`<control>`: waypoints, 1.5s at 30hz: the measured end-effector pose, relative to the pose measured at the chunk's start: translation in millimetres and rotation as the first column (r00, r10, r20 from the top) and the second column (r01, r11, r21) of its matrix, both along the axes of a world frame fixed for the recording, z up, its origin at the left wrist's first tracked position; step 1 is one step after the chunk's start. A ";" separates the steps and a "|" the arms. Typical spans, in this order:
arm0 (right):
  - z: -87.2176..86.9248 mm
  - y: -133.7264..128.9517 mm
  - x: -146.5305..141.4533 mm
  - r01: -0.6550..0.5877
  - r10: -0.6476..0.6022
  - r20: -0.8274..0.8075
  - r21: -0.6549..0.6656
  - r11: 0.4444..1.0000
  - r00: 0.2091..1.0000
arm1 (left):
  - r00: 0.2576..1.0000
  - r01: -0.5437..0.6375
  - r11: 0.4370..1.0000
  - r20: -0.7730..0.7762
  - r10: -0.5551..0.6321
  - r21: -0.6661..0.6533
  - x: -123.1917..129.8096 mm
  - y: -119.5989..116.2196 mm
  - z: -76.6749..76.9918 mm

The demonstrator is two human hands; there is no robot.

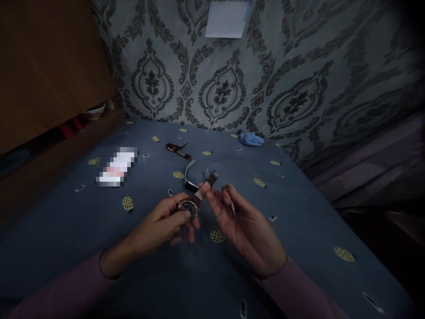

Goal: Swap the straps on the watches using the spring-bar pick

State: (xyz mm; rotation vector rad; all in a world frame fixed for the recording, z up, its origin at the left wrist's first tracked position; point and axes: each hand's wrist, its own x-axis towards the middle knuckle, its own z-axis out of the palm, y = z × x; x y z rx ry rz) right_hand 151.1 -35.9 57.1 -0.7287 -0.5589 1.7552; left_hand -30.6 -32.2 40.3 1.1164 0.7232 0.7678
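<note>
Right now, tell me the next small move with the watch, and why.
Probably bring the slim tool closer to the strap: the left grip steadies the watch by its case, the right grip seems to touch the strap, and the tool it holds is apart from that strap.

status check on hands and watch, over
Left hand holding watch by its case. Right hand at strap, holding slim tool. Smart band close beyond.
</note>
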 end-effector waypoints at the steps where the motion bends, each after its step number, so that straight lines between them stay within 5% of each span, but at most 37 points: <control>1: -1.6 0.0 0.2 0.003 -0.003 -0.005 -0.006 1.000 1.000 | 1.000 -0.013 1.000 -0.004 0.013 -0.016 0.6 0.3 -0.4; 8: -4.7 3.2 -3.7 -0.073 0.073 0.010 0.014 0.997 0.997 | 0.999 0.014 0.991 -0.046 -0.020 -0.130 4.0 1.7 -5.7; 13: -9.3 2.4 -3.5 -0.052 0.033 0.201 0.089 0.995 0.979 | 0.995 -0.018 0.989 -0.102 0.003 -0.150 4.4 0.2 -7.6; 17: -18.1 -8.7 -4.2 0.018 -0.122 0.501 0.207 0.978 0.857 | 0.984 -0.078 0.992 -0.164 0.062 -0.095 3.3 -1.9 -5.8; 22: -19.9 -19.8 -6.7 -0.198 -0.114 0.741 0.320 0.926 0.662 | 0.971 -0.131 0.991 -0.196 0.137 0.039 2.6 -4.7 -2.7; 37: -19.9 -26.2 -10.4 -0.368 -0.088 0.806 0.361 0.857 0.585 | 0.970 -0.138 0.977 -0.180 0.167 0.162 2.8 -8.5 -7.4; 45: -14.4 -24.2 -3.7 -0.352 -0.223 0.846 0.422 0.835 0.484 | 0.961 -0.135 0.975 -0.214 0.173 0.179 0.6 -8.6 -5.2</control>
